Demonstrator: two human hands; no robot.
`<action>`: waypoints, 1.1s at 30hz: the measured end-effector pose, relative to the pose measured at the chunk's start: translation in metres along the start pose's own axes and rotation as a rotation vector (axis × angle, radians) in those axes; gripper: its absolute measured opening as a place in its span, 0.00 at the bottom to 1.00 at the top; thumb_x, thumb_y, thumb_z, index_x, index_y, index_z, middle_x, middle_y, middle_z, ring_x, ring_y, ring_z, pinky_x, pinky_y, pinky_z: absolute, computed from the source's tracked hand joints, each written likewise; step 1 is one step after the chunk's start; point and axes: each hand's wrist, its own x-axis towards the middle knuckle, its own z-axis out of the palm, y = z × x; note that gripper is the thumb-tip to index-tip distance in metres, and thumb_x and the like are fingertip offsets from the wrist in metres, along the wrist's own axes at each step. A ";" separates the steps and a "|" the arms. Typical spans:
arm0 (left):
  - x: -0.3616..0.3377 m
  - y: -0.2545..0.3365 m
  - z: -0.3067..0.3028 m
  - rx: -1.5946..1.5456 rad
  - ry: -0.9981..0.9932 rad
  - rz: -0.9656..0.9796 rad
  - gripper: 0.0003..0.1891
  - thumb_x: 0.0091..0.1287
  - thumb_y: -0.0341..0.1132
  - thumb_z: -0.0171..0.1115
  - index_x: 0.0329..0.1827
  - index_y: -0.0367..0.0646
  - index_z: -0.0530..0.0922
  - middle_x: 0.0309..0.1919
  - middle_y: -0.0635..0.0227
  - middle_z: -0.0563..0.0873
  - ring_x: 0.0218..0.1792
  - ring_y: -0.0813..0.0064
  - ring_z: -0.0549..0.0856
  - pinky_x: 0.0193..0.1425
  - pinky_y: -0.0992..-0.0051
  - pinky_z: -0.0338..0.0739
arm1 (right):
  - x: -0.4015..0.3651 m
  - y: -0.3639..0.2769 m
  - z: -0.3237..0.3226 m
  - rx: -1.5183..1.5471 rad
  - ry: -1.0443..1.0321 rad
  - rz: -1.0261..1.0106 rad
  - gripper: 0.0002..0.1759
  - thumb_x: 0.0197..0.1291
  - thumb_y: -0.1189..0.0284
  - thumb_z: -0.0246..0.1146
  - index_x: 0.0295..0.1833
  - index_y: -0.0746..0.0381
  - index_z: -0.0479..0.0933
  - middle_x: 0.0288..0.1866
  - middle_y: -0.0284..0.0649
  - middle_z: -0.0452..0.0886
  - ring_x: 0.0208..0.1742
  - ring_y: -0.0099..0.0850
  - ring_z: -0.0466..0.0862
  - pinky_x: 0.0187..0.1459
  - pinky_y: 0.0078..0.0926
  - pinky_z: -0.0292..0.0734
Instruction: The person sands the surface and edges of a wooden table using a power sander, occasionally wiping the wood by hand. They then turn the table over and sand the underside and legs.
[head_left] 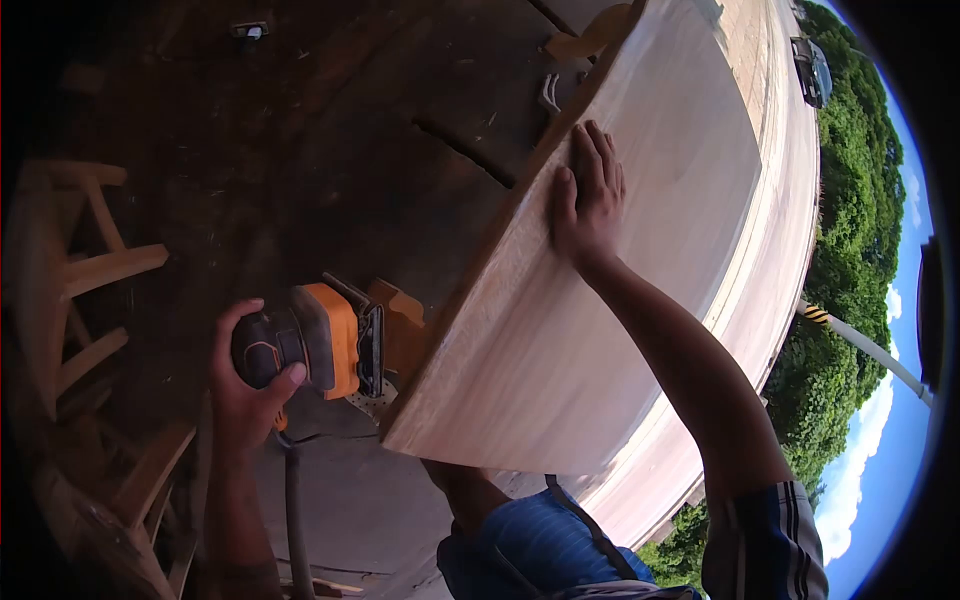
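My left hand (243, 385) is wrapped around the dark grip of an orange and black electric sander (338, 340), the thumb lying across its near side. The sander is turned on its side, its flat pad facing the edge of a pale wooden panel (660, 240). Below the pad, a piece of perforated sandpaper (375, 402) shows. A cord trails downward from the grip. My right hand (593, 195) lies palm down on the panel's broad face near its long edge, fingers stretched out.
Wooden stools or frames (95, 270) stand at the left. An orange-brown wooden piece (403, 325) is behind the sander. Blue cloth (560, 540) with a dark strap shows below the panel. Outside are a parked vehicle (812, 72), trees and a striped pole (865, 345).
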 end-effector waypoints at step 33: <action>0.134 0.090 0.098 0.258 -0.465 0.209 0.33 0.55 0.34 0.77 0.66 0.47 0.74 0.44 0.69 0.81 0.46 0.79 0.81 0.57 0.74 0.77 | 0.002 -0.002 -0.006 0.053 -0.017 0.041 0.32 0.69 0.62 0.53 0.77 0.56 0.68 0.80 0.46 0.67 0.82 0.51 0.60 0.80 0.54 0.45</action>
